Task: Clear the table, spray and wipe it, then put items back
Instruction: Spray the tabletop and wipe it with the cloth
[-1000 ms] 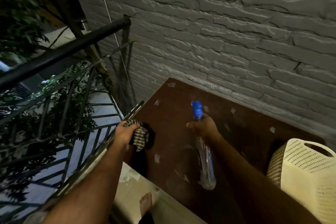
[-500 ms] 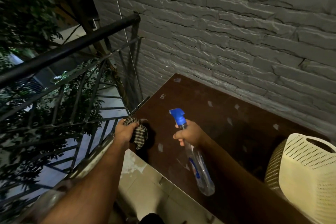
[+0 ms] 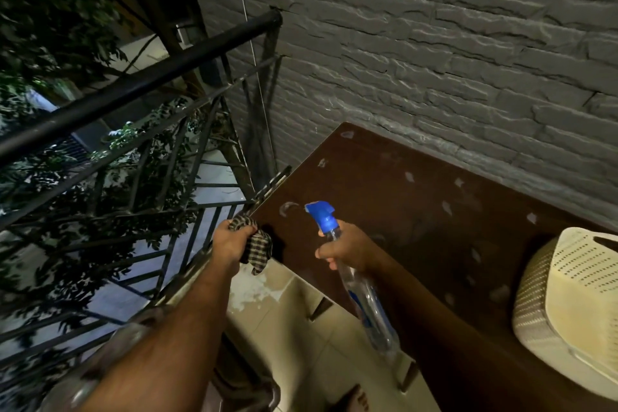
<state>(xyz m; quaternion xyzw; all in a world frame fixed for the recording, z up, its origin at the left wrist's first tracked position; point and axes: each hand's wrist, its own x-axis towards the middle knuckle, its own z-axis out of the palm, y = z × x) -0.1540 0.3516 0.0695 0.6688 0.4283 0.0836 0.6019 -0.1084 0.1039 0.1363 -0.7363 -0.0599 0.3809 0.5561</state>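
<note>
One brown surface (image 3: 418, 221) lies ahead of both hands. The right hand (image 3: 347, 249) grips the spray bottle (image 3: 354, 281), nozzle pointing left over its near-left corner. The left hand (image 3: 230, 242) squeezes a checked cloth (image 3: 259, 247) at that edge.

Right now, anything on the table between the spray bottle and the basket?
Head view: no object between spray bottle and basket, only brown table with pale smudges.

Home balcony: railing (image 3: 140, 90), brick wall (image 3: 434, 43)

Black railing (image 3: 133, 90) meets grey brick wall (image 3: 434, 43).
</note>
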